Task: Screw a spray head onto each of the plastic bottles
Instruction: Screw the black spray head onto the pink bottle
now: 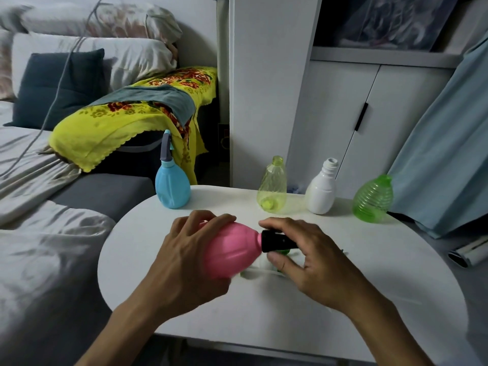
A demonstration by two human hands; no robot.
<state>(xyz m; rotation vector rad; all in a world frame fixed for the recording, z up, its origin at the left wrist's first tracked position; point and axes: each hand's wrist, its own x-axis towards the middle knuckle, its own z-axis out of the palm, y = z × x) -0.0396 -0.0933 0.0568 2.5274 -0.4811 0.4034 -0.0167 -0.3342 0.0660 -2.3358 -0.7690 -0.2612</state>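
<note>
My left hand (182, 257) grips a pink bottle (229, 247) lying sideways above the white table (369, 273), its neck pointing right. My right hand (311, 257) is closed on a black spray head (277, 241) that sits at the bottle's neck. At the back of the table stand a blue bottle (172, 188) with a spray head on it, a clear yellow-green bottle (272, 188), a white bottle (320, 190) and a ribbed green bottle (372, 200), the last three with bare necks. Green and white parts (284, 251) lie partly hidden under my right hand.
A grey sofa with pale bedding and a yellow flowered cloth (132, 120) lies to the left. White cabinets (343, 114) stand behind the table. A blue curtain (443, 154) hangs at the right, close to the green bottle. A rolled object (470, 253) lies off the table's right edge.
</note>
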